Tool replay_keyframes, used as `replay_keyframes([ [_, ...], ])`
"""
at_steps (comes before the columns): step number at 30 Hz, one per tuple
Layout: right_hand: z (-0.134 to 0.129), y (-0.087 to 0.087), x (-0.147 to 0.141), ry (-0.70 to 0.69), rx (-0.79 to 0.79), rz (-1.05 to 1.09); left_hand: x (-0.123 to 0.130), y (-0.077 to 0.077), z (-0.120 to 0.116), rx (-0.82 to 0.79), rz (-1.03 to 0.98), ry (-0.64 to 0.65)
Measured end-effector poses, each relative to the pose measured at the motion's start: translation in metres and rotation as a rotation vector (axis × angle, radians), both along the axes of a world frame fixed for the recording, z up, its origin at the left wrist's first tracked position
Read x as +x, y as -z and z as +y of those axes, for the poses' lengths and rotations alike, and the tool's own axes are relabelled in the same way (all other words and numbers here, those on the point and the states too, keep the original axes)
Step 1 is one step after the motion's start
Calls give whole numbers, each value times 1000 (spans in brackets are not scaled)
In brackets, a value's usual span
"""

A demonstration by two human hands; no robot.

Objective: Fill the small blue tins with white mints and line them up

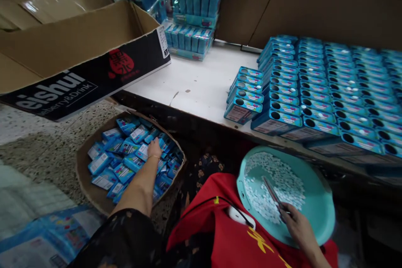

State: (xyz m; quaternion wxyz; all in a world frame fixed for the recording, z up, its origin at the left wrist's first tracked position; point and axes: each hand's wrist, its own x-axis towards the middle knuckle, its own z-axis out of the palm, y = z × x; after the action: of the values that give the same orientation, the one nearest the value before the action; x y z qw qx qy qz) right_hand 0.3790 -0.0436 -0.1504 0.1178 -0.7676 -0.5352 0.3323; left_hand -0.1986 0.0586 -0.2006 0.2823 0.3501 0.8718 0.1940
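Observation:
My left hand [154, 149] reaches down into a round-edged cardboard box [82, 180] on my left, full of small blue candy packs [133, 161]. It touches the packs near the middle of the heap; its fingertips are hidden among them. In my right hand [293, 220] is a slim metal tool [271, 190], gripped at its near end, its far end tilted down into white tablets [282, 176]. These lie loose in a turquoise basin [323, 213], which rests by my lap on a red apron [226, 234].
Rows of upright blue boxes with round holes on top [282, 109] line the right of the white table [194, 88]. A large open carton [94, 71] overhangs the left. Wrapped blue multipacks [194, 8] are stacked behind. A plastic-wrapped bundle [47, 238] lies bottom left.

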Motion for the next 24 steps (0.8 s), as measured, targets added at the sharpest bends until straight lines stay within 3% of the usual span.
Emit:
replay_keyframes([
  [3, 0, -10, -9, 108, -99, 235, -11, -16, -3, 64, -97, -33],
  [6, 3, -13, -16, 243, -88, 341, -14, -45, -22, 126, -223, -69],
  [9, 6, -6, -22, 187, -41, 365, 4, -79, -51, 290, -631, -83],
  [12, 10, 3, -23, -71, 92, 210, 44, -105, -77, 450, -1093, -93],
  [15, 18, -3, -17, -226, 159, -84, 95, -120, -90, 375, -1262, -74],
  [20, 41, -42, 10, -146, -10, -579, 172, -127, -92, 149, -1358, 12],
  [24, 51, -48, 19, -180, -86, -655, 212, -135, -85, 29, -1328, 6],
])
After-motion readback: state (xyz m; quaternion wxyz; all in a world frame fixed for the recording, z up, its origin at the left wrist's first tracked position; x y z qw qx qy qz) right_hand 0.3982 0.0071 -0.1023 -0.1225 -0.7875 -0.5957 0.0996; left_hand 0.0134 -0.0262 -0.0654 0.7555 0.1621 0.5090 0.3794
